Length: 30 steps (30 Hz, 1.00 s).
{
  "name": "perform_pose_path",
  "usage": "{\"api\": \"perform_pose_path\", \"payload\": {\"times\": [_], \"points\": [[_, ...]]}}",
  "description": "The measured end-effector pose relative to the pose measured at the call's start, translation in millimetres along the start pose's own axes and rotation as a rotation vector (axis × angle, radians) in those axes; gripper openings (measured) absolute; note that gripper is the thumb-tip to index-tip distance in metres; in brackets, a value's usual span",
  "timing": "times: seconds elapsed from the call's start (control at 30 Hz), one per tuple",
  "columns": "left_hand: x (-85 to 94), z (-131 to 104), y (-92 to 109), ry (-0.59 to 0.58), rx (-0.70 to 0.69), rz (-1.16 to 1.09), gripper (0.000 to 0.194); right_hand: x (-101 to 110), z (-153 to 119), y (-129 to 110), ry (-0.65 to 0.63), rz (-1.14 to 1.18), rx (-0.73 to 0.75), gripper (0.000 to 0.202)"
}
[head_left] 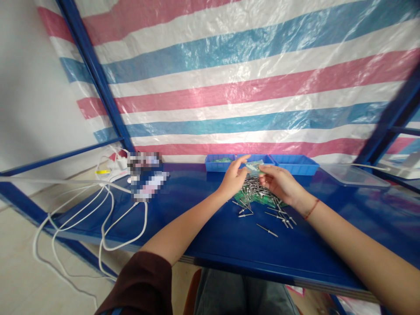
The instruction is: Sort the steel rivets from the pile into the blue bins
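My right hand [280, 183] pinches a small clear plastic bag [254, 166] with a green edge, held above the pile. Just left of the bag is my left hand [234, 177], its fingers stretched and apart; whether its thumb touches the bag is hard to see. Beneath both hands lies a heap of silver blind rivets [257, 187]. Green plastic bags [262, 200] show under and around the heap. Several rivets are scattered toward the front, and a single rivet [267, 230] lies nearest the table edge.
Blue plastic bins [293, 165] line the back of the blue table [213, 236]; the left bin [220, 163] holds greenish bags. A clear plastic lid [354, 175] rests at right. White cables [108, 218] hang over the left end, beside blurred-out items [149, 186]. A striped sheet [229, 87] hangs behind.
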<state>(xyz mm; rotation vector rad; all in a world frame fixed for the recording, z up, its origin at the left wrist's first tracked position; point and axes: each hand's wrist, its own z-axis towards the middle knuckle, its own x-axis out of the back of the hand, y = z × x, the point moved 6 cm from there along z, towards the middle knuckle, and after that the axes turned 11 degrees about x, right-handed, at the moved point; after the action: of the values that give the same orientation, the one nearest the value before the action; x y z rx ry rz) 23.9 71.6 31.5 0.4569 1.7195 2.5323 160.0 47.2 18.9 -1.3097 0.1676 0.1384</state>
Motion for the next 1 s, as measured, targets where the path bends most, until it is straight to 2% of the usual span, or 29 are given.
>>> {"api": "perform_pose_path", "payload": {"times": [0.03,0.1,0.17,0.23,0.33,0.43,0.53,0.63,0.7,0.8,0.9,1.0], "points": [[-1.1,1,-6,-0.003,0.093,-0.049,0.034,1,0,-1,0.008,-0.009,0.031,0.019],[-8.0,1,-16,-0.079,0.246,-0.098,0.037,1,0,-3,0.024,-0.047,0.097,0.022],[-15.8,-1,-21,-0.171,0.281,-0.090,0.042,-1,-1,-4,0.025,-0.103,0.150,0.026],[-19.0,-2,-23,-0.194,0.252,-0.086,0.039,-5,-2,-3,-0.003,-0.154,0.169,0.031],[-13.0,3,-25,-0.119,0.199,-0.081,0.033,-9,-3,-3,-0.019,-0.203,0.157,0.034],[10.6,19,-21,0.064,0.156,0.058,0.031,-7,-4,-7,0.024,-0.239,0.154,0.030],[44.1,39,-12,0.289,0.115,0.433,0.029,-5,-4,-9,0.043,-0.254,0.141,0.027],[70.4,56,-12,0.405,0.174,0.737,0.027,-2,-2,-8,0.047,-0.271,0.120,0.025],[81.1,64,-20,0.418,0.271,0.808,0.032,2,1,-8,0.043,-0.299,0.130,0.024],[83.3,70,-34,0.360,0.372,0.868,0.038,12,6,-12,0.015,-0.440,0.174,0.021],[76.0,72,-40,0.300,0.369,1.010,0.032,19,9,-21,-0.090,-0.795,0.295,0.016],[68.7,68,-37,0.321,0.313,1.107,0.038,17,8,-26,-0.268,-1.115,0.421,0.020]]}}
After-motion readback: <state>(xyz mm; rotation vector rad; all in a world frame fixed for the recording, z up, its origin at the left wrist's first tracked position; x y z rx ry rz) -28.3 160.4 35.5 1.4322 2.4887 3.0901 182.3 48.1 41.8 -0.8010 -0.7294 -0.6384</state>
